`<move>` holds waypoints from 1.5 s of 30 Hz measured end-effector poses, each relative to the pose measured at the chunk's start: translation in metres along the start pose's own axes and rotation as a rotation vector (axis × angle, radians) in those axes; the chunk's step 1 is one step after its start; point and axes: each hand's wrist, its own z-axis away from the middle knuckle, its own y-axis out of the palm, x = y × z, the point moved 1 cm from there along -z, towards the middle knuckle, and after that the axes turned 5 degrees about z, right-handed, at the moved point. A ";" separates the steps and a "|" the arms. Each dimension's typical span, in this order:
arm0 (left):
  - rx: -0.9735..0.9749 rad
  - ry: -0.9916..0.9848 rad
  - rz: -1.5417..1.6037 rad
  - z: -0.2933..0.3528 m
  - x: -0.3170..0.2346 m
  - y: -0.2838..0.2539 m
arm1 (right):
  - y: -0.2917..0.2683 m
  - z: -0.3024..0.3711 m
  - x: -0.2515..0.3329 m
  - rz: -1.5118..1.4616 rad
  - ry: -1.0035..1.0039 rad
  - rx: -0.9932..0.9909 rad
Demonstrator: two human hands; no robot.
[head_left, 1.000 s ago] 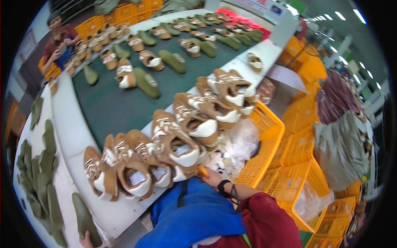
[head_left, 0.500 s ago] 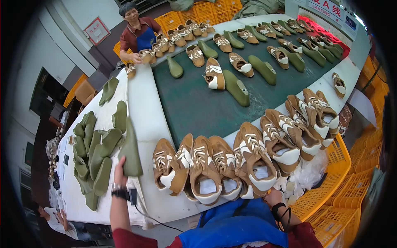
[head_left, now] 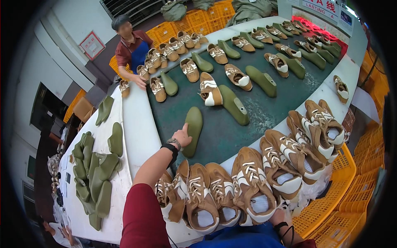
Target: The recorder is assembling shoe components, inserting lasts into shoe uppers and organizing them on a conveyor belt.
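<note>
My left hand (head_left: 182, 138) grips a green shoe last (head_left: 194, 126) from its left side, down on the dark green belt (head_left: 219, 140); the index finger lies along its edge and the thumb is hidden. To the right of it on the belt, a brown shoe (head_left: 210, 90) with white trim lies beside another green last (head_left: 233, 106). My right hand (head_left: 279, 216) is low at the near edge, beside the heel of a brown laced shoe (head_left: 255, 182); its fingers are mostly hidden. That shoe stands in a row of similar shoes along the near white ledge.
Green lasts (head_left: 96, 175) lie piled on the white table at left. Across the belt, a co-worker (head_left: 134, 47) reaches toward shoes on the far ledge. More shoes and lasts sit in pairs along the belt. Yellow crates (head_left: 331, 215) stand at my right.
My left hand has carried the last from the left table rightward onto the belt. The co-worker's hand has moved toward the belt, where a shoe now lies beside the far-left last.
</note>
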 end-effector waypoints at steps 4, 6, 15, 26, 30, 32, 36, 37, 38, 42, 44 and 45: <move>0.245 -0.138 0.368 0.008 -0.044 -0.033 | -0.001 0.007 -0.001 -0.018 -0.037 -0.052; 0.178 -0.160 0.476 0.007 -0.043 -0.020 | -0.014 0.006 0.003 0.010 -0.119 -0.073; 0.392 -0.170 0.709 0.092 -0.008 -0.113 | -0.008 -0.005 0.008 -0.085 -0.030 -0.088; 0.083 0.031 0.540 0.347 0.059 0.008 | -0.021 0.002 0.022 -0.094 -0.036 -0.099; -0.255 -0.058 0.446 0.376 0.048 0.054 | -0.010 -0.005 0.007 -0.065 -0.101 -0.073; -0.436 -0.162 0.512 0.387 0.057 0.056 | -0.001 -0.009 -0.001 -0.042 -0.115 -0.085; -0.590 -0.377 0.507 0.415 0.068 0.033 | -0.004 -0.011 -0.013 -0.049 -0.224 -0.029; -0.634 -0.371 0.531 0.424 0.070 0.029 | -0.018 -0.002 -0.008 -0.070 -0.258 -0.002; -0.675 -0.361 0.557 0.430 0.071 0.026 | -0.040 0.010 0.004 0.100 -0.227 0.110; -0.809 -0.265 0.508 0.449 0.044 0.008 | -0.123 0.068 0.048 0.363 -0.481 0.117; -0.850 -0.213 0.484 0.455 0.027 0.002 | -0.177 0.100 0.097 0.236 -0.793 0.451; -0.891 -0.163 0.444 0.456 0.015 -0.002 | -0.205 0.120 0.128 0.146 -0.927 0.436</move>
